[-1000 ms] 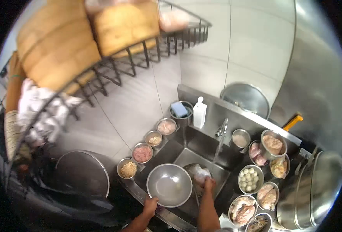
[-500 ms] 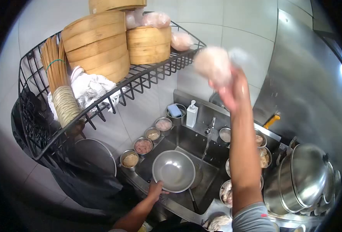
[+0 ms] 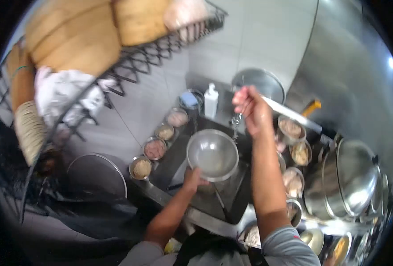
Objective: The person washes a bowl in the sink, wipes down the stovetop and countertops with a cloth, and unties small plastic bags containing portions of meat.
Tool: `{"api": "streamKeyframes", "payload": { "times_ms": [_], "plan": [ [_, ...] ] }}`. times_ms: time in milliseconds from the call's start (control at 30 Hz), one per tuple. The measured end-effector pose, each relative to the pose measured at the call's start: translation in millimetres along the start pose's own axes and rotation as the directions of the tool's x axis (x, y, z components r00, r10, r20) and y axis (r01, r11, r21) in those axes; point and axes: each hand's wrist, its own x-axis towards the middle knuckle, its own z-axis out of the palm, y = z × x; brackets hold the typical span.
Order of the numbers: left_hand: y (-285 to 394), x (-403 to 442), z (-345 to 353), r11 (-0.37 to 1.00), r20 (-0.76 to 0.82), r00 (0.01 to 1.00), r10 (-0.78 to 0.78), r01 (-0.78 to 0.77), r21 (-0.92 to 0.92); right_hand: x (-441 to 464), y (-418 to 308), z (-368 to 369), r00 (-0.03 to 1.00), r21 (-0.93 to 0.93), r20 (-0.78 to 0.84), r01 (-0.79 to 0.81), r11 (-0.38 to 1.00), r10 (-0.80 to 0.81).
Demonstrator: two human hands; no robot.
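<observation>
My left hand (image 3: 193,179) grips the near left rim of a round metal bowl (image 3: 213,156), thumb over the edge. The bowl is held above the sink (image 3: 245,195), and its inside looks pale and shiny. In front of the tap (image 3: 236,120), my right hand (image 3: 254,110) is raised with its fingers curled in; nothing shows in it. Whether it touches the tap I cannot tell. Below the bowl, a dark handle (image 3: 221,200) slants across the sink. A pinkish bag (image 3: 185,15) lies on the wire rack beside the bamboo steamers.
The black wire rack (image 3: 138,60) juts out at upper left, holding bamboo steamers (image 3: 72,37) and a white cloth (image 3: 67,95). Several small metal bowls line both sides of the sink. A soap bottle (image 3: 210,101) stands behind it; a large domed pot (image 3: 349,179) stands at right.
My right hand has come down from near the rack and the pinkish bag is out of it. The view has shifted, and the bowl in my left hand now sits nearer the tap.
</observation>
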Motion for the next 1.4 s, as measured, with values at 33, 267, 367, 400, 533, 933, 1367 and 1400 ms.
{"api": "streamKeyframes", "payload": {
  "times_ms": [33,267,367,400,533,933,1367,1400],
  "plan": [
    [4,11,3,1.000,0.044,0.999,0.004,-0.004,0.008,-8,39,-35,0.983,-0.001,-0.111,-0.150,0.989,0.148],
    [-32,98,39,0.994,0.027,0.996,-0.086,0.084,0.065,-18,217,-201,0.762,-0.173,-0.552,-0.503,0.846,0.340],
    [-51,111,50,0.986,0.148,0.976,-0.160,0.166,-0.028,-5,267,-258,0.954,-0.901,-0.295,-0.260,0.346,-0.052],
    [-58,113,53,0.983,0.153,0.973,-0.176,0.181,-0.021,-9,267,-253,0.949,-0.898,-0.311,-0.276,0.344,-0.051],
    [-94,133,39,0.966,0.141,0.956,-0.258,0.260,0.007,-17,312,-233,0.893,-0.940,-0.303,-0.337,0.048,0.331],
    [-8,181,87,0.597,0.339,0.857,0.387,-0.513,0.616,-26,263,-215,0.975,-0.655,-0.180,-0.220,0.723,0.133],
    [-67,211,104,0.973,0.040,0.973,0.225,-0.227,0.042,44,176,-216,0.925,-0.895,-0.321,-0.366,0.256,0.201],
    [-62,204,106,0.835,0.031,0.856,0.516,-0.510,0.208,49,177,-218,0.934,-0.927,-0.283,-0.325,0.186,0.220]
  ]
}}
